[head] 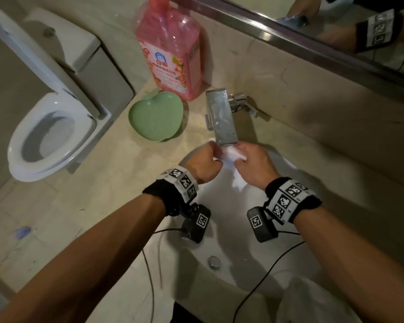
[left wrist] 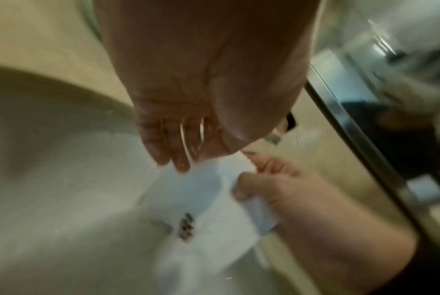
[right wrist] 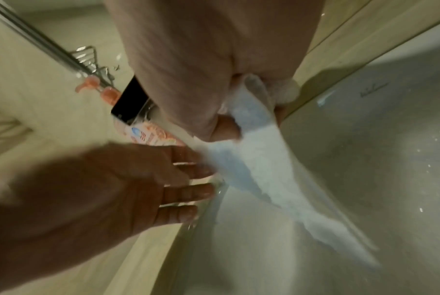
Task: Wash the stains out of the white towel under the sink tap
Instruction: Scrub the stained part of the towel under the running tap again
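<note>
Nearest the camera, 2 bare forearms reach out over the white sink (head: 222, 271), each wrist wrapped in a black band with printed marker squares and a small black camera hanging under it, cables trailing back across the basin past the metal drain (head: 214, 262). Further in, the left hand (head: 202, 165) and right hand (head: 254, 165) meet just under the spout of the chrome tap (head: 222, 117), with the white towel (head: 230, 159) between them. The right hand grips a bunched part of the towel, its fingers and thumb curled round the cloth, and the rest of the fabric hangs down into the basin. The left hand's fingers (right wrist: 186, 191) are straight and wet, lying against the towel's edge rather than closed on it. A small dark stain (left wrist: 186, 225) shows on the hanging cloth in the left wrist view. Beyond the hands, on the beige counter (head: 117, 183), sits a green apple-shaped dish (head: 155, 116), and behind it a pink detergent bottle (head: 170, 47) against the wall. To the far left stands a white toilet (head: 49, 136) with its lid up, and a mirror (head: 336, 26) runs along the top right.
</note>
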Tool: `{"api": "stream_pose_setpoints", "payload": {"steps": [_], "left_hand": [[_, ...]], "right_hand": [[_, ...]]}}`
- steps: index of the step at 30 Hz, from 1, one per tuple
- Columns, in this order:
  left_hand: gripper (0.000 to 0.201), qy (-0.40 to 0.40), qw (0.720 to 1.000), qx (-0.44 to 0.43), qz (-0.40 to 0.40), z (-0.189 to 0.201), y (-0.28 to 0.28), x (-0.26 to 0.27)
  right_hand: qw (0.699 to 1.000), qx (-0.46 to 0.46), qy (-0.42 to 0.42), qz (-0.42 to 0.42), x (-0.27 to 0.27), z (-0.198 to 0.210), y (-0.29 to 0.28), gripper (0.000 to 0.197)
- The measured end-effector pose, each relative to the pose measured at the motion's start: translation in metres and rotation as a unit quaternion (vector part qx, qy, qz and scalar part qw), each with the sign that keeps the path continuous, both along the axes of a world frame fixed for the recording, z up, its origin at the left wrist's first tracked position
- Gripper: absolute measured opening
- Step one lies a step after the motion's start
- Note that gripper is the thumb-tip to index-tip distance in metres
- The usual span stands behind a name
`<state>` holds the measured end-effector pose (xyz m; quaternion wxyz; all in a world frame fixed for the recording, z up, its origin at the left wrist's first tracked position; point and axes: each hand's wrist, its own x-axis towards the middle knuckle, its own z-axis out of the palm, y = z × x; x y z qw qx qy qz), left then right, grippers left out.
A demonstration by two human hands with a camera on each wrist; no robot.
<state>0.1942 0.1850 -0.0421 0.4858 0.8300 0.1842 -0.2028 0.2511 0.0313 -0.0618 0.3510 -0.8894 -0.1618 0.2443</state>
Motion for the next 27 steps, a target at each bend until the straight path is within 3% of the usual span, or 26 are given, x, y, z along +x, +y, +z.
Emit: {"api": "stream_pose_setpoints", "payload": {"steps": [2,4,7,11,13,16,20,22,25,27], "left_hand": [[0.063,-0.043,0.984,0.166,-0.045,-0.009,0.006,0.005],[0.076,-0.095,0.966,0.218,-0.103,-0.016,0.01,0.01],[0.055,-0.09,0.942,0.232,-0.223,-0.019,0.017,0.021],[0.041,-0.065,0.95,0.24,-0.19,-0.014,0.026,0.023],[0.035,-0.054,0.962,0.224,-0.143,-0.014,0.024,0.023],[0.025,0.001,0.986,0.164,-0.01,-0.016,0.023,0.025],[0.028,0.031,0.995,-0.016,0.098,-0.013,0.021,0.019],[0.013,0.016,0.99,-0.099,0.095,-0.013,0.02,0.011],[0.026,-0.021,0.997,-0.072,0.037,-0.019,0.032,0.004],[0.051,-0.053,0.997,-0.026,-0.048,-0.023,0.04,0.002]], "right_hand": [[1.0,0.007,0.003,0.019,0.006,0.003,-0.006,0.044],[0.999,0.013,0.01,0.039,0.01,0.004,-0.01,0.043],[0.999,0.001,0.024,0.043,0.016,0.004,-0.018,0.035],[0.996,-0.054,-0.051,0.058,0.02,0.0,-0.021,0.006],[0.996,-0.047,-0.065,0.038,0.018,-0.004,-0.014,0.012],[1.0,0.003,0.015,0.01,0.006,-0.005,0.008,0.027],[0.997,0.048,0.058,0.027,-0.01,-0.007,0.03,0.039],[0.999,0.036,0.035,0.019,-0.007,-0.012,0.032,0.03],[0.989,0.055,0.121,-0.063,0.005,-0.015,0.027,0.037],[0.981,0.074,0.16,-0.086,0.013,-0.015,0.023,0.042]]}}
